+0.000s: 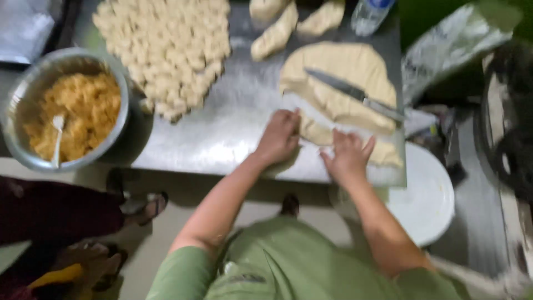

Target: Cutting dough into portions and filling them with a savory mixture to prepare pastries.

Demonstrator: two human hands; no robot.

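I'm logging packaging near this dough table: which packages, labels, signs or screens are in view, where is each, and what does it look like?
Plastic bottle: top edge of the metal table, right of centre; clear, with a blue label band.
Silvery wrapped bundle: off the table's right side, upper right; crumpled, grey-white, too blurred to identify.
No signs or screens visible.

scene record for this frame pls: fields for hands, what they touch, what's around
left hand: left hand flat on a strip of dough, palm down
right hand: right hand pressing the same strip, fingers spread
surface: floured metal table
dough slab: large flat slab behind the hands, knife lying on it
small pieces: pile of dough lumps, far left of the table
bowl: metal bowl of yellowish filling with a white spoon
other: plastic bottle at the far edge
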